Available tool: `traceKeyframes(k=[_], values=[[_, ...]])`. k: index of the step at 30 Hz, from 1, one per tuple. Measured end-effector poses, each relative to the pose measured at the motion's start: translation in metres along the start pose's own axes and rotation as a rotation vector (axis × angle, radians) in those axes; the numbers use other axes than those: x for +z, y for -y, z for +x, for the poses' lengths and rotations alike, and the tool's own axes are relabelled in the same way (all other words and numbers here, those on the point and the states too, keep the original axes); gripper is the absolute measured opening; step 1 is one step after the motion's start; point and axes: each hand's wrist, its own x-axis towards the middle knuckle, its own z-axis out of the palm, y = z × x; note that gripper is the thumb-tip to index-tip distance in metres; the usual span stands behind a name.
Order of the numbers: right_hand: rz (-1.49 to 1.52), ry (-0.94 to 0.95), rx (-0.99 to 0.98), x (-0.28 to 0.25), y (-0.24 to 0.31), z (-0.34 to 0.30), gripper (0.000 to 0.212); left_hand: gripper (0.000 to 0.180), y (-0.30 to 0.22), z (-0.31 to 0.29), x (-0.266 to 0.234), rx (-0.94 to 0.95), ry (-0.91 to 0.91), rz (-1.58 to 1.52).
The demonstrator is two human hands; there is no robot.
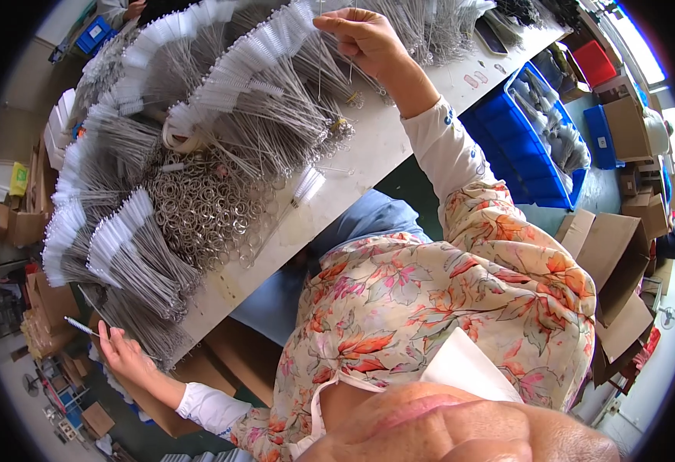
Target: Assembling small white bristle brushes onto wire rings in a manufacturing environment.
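My left hand (128, 360), off the table's near left corner, closes its fingers on a thin wire brush (80, 326); its bristle end sticks out beyond the fingers. Over the far side of the table my right hand (364, 40) is closed in a pinch, and a thin wire (320, 73) runs down below its fingertips. What tops that wire is hard to make out. Below it fan out many wire brushes (264, 58) with white bristles and looped wire stems. A heap of metal rings (207, 204) lies between the brush bundles.
A few brushes (309, 185) lie near the front edge of the white table (387, 165). A roll of tape (180, 137) sits among the bundles, and a phone (491, 36) lies at the far right. A blue crate (499, 138) and cardboard boxes (611, 262) stand to the right.
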Motion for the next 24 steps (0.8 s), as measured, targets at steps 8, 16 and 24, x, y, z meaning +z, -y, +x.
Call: traceKeyframes(k=[8,16,24], values=[[-0.009,0.017,-0.034,-0.008,0.012,-0.008,0.019,0.034,-0.037,0.001,0.043,0.064,0.053,-0.18],[-0.813,0.035,-0.34,0.027,-0.029,-0.013,0.018,0.034,-0.05,0.001,0.067,0.063,0.146,-0.209],[-1.324,-0.537,-0.556,-0.075,0.07,0.024,0.024,0.037,-0.043,0.002,0.06,0.1,0.106,-0.321]])
